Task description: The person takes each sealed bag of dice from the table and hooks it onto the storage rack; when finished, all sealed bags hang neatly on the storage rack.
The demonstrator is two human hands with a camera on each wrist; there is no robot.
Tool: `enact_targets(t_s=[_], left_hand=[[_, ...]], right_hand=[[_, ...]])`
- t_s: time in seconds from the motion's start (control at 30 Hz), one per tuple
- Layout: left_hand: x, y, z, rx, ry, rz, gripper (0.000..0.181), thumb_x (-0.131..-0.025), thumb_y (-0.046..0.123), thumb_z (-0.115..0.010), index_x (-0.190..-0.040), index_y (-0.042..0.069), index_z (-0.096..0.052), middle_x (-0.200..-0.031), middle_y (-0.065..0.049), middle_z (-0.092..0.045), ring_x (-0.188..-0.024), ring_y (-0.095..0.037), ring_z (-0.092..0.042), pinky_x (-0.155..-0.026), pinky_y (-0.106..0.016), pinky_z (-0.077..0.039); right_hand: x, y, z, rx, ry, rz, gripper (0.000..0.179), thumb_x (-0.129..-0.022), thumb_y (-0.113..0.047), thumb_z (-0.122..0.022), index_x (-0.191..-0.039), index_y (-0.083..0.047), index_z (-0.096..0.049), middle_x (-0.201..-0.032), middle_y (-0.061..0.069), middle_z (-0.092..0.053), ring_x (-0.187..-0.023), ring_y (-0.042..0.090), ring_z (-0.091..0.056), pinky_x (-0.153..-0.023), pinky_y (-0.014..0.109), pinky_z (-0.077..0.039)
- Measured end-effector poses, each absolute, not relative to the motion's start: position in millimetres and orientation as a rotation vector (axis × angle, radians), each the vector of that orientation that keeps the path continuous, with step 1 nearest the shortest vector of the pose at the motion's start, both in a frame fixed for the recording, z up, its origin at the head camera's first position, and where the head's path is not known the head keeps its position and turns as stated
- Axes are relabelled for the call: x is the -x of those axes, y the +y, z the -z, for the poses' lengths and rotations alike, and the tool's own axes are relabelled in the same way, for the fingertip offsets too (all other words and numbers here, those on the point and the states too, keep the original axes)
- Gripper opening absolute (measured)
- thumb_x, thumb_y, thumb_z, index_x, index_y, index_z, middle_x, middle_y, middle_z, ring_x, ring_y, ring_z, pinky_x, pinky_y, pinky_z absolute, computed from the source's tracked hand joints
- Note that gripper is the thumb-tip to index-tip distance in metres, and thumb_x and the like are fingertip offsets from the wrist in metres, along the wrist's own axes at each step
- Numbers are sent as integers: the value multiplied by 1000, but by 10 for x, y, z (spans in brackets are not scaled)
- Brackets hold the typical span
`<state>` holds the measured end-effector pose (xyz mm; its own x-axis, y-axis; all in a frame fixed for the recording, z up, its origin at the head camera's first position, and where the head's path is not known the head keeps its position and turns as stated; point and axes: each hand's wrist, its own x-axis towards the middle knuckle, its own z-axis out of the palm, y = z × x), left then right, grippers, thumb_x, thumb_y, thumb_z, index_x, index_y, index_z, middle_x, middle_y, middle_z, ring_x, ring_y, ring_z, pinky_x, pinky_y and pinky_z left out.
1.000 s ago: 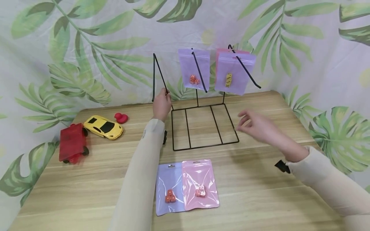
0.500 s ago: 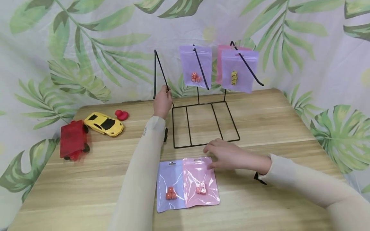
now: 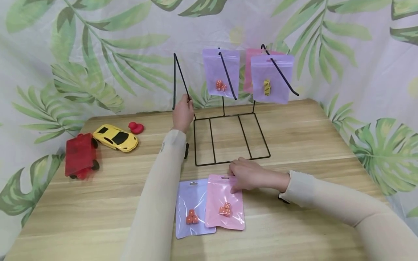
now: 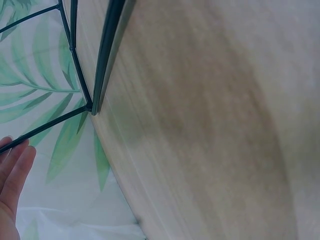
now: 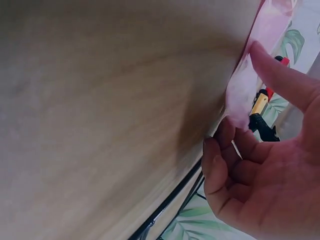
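My left hand [image 3: 183, 113] grips the left upright of a black wire display rack [image 3: 195, 142], its fingers round the wire [image 4: 47, 125] in the left wrist view. At the front of the rack my right hand [image 3: 249, 174] pinches the top right corner of a pink zip bag [image 3: 217, 195], thumb on its face and the other fingers at its top edge. Several orange dice [image 3: 225, 209] show inside that bag. It overlaps a purple zip bag [image 3: 189, 195] lying on the table with orange dice [image 3: 192, 217] in it.
On the rack's middle hook hangs a purple bag [image 3: 212, 69] with red dice; the right hook carries a purple bag [image 3: 277, 87] with yellow dice, a pink bag [image 3: 248, 72] behind. At left are a red toy vehicle [image 3: 79, 154], yellow toy car [image 3: 115, 138] and red duck [image 3: 136, 128].
My right hand has come left and down from beside the rack and taken hold of the pink bag, which has shifted and now overlaps the purple bag. My left hand stays on the rack.
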<state>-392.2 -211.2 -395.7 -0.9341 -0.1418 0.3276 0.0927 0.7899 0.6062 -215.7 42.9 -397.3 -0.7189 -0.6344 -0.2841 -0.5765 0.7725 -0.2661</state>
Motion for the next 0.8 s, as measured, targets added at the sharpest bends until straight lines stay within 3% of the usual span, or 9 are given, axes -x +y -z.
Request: enact_targets(t_s=[0.2, 0.53, 0.8], left_hand=[[3933, -2117, 3947, -37, -2631, 933, 27, -108, 21, -37, -122, 6, -55, -111, -15, -69, -86, -30, -67, -72, -46, -53], [3934, -2119, 3965, -35, -2628, 913, 28, -108, 20, -37, -122, 5, -56, -110, -15, -70, -86, -30, -68, -74, -45, -54], [3933, -2120, 3966, -21, -2619, 920, 27, -108, 19, -37, -121, 4, -55, -109, -16, -70, -83, -30, -68, -70, -44, -53]], right_hand=[[2148, 433, 3980, 889, 2634, 260, 38, -79, -34, -82, -106, -13, -65, -98, -1, -66, -94, 20, -55, -88, 40, -47], [2128, 545, 3969, 874, 2665, 363, 13, -91, -19, -66, -104, -17, -64, -88, -5, -65, -76, 14, -55, -72, 36, -48], [2060, 670, 3863, 1116, 2736, 600, 9, -97, -17, -62, -106, -16, -65, -102, 0, -73, -92, 17, -69, -80, 37, -56]])
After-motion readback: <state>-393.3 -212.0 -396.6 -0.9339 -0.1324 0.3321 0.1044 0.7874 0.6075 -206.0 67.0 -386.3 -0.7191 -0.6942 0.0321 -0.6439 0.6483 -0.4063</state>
